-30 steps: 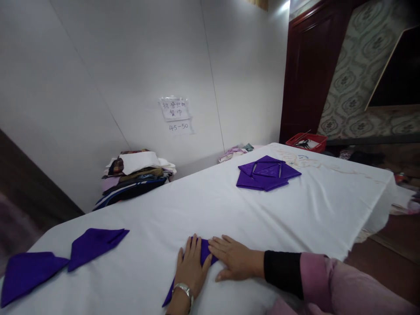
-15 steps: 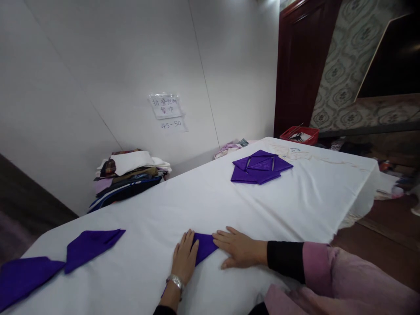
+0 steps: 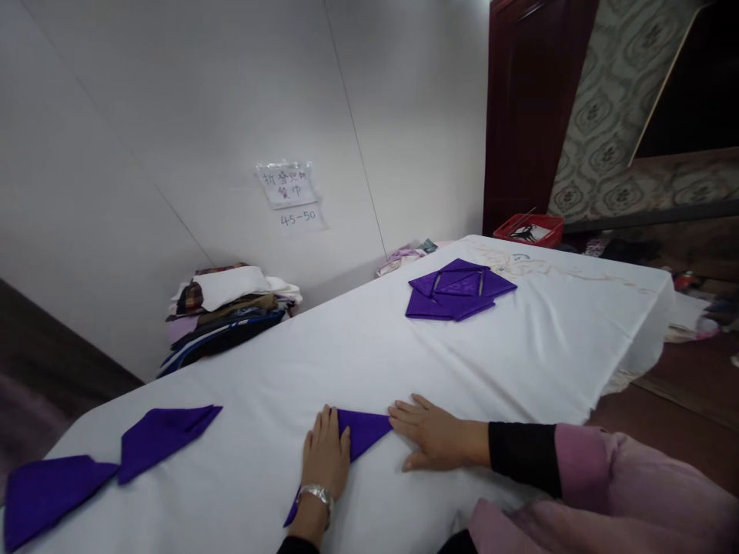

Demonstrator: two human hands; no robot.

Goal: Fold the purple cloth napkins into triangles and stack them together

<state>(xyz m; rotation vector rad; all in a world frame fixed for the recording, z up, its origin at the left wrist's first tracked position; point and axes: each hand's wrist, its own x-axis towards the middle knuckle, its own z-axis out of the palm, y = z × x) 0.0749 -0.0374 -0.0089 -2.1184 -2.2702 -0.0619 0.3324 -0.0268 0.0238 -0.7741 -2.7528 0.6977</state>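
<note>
A folded purple cloth napkin [image 3: 362, 432] lies flat on the white tablecloth in front of me. My left hand [image 3: 326, 454], with a silver bracelet at the wrist, rests flat over its left part and hides much of it. A strip of the purple cloth also shows left of that wrist. My right hand [image 3: 430, 435] lies palm down at the napkin's right point, fingers spread, their tips touching the cloth. Neither hand grips anything.
Two folded purple napkins [image 3: 165, 442] [image 3: 55, 496] lie at the left. Several more make an overlapping arrangement [image 3: 459, 288] farther back. Stacked clothes [image 3: 231, 315] stand by the wall, and a red basket [image 3: 528, 229] is beyond the far end of the white tablecloth [image 3: 254, 438].
My right hand has slid slightly to the right along the napkin, so more purple shows between my hands. My left hand stays nearly in place, and the view has shifted a little.
</note>
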